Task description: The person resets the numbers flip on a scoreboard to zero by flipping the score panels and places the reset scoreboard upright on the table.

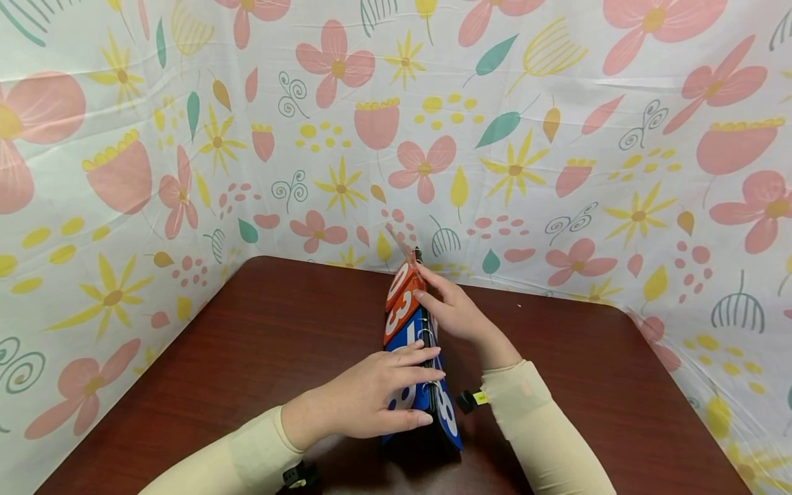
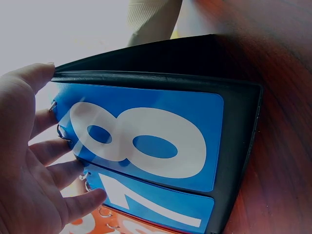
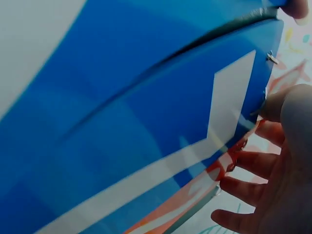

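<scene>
Head view is being filled mostly by a big white cloth [image 1: 334, 158], and pink and yellow flowers and green leaves are being shown all over it. In front of the cloth, a dark red-brown table [image 1: 297, 337] is being seen. Two pale sleeves [image 1: 551, 433] are being worn over the arms. On the middle of the table, a black number board [image 2: 234, 141] is being stood up like a little tent, and one end is being pointed at the person. Its top edge is being touched by both hands. The left hand [image 1: 374, 392] is being laid over the near part, and its fingers are being spread out along the top. The right hand [image 1: 460, 313] is being rested at the far part, by the red numbers, and its fingers are being spread apart too. On the left side, a blue 8 card [image 2: 141, 141] is being shown nearest the person. A blue 1 card [image 2: 156, 192] is being shown just beside it, and then a red 3 card [image 1: 402, 316] and a red 0 card [image 1: 397, 285] farther off. Black straps [image 1: 475, 400] are being worn near the wrists. The cards are being held at the top by small metal rings [image 2: 63, 132].
</scene>
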Demonstrator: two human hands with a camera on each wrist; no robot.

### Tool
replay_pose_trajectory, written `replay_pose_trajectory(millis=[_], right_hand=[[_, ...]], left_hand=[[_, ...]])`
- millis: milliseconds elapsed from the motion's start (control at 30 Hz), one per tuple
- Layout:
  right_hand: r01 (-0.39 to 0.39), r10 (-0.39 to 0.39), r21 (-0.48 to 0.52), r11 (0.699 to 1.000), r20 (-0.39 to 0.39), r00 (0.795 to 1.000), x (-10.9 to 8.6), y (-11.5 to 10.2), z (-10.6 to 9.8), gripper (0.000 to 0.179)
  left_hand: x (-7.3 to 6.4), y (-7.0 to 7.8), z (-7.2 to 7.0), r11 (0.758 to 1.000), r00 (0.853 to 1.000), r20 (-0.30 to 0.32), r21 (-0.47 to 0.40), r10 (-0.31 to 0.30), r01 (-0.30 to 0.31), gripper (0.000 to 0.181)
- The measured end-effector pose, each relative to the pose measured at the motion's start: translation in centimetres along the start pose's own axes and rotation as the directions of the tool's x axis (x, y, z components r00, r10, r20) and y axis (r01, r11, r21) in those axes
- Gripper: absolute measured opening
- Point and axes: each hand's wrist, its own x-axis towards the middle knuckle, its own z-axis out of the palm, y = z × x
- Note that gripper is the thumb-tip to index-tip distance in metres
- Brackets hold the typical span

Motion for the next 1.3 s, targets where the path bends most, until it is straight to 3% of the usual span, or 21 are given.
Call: replay_pose_trajectory(millis=[267, 567, 800, 900, 1067, 1200, 1300], right_hand=[[0.049, -0.051, -0.158, 0.986, -0.006, 0.999, 0.0, -0.6, 0.4, 0.051], [0.026, -0.019, -0.176, 0.984, 0.041, 0.999, 0.2, -0.4, 0.3, 0.038], [0.01, 0.004, -0.183, 0.983, 0.078, 0.997, 0.2, -0.3, 0.4, 0.035], [-0.009, 0.023, -0.137, 0.991, 0.103, 0.994, 0.1, -0.2, 0.2, 0.038], [-0.028, 0.025, 0.027, 0.999, 0.101, 0.995, 0.0, 0.6, -0.4, 0.047], [-0.004, 0.006, 0.132, 0.991, -0.015, 1.0, 0.1, 1.8, -0.7, 0.051], [0.016, 0.011, 0.199, 0.98, -0.135, 0.991, 0.1, 2.8, -0.6, 0.05]], left_hand=[[0.0, 0.0, 0.0, 1.0, 1.0, 0.007, -0.003, -0.009, 0.009, 0.054], [0.1, -0.2, 0.1, 0.999, 1.0, -0.012, 0.035, 0.025, -0.024, 0.054], [0.0, -0.2, 0.2, 1.0, 1.0, -0.012, 0.006, 0.02, -0.02, 0.056], [-0.1, -0.2, 0.2, 1.0, 1.0, -0.013, 0.006, 0.024, -0.024, 0.056], [-0.1, -0.3, 0.2, 0.999, 0.999, -0.018, 0.032, 0.042, -0.042, 0.055], [0.0, -0.3, 0.2, 0.998, 0.999, -0.019, 0.037, 0.044, -0.043, 0.055], [0.0, -0.3, 0.2, 0.999, 0.999, -0.015, 0.03, 0.041, -0.041, 0.055]])
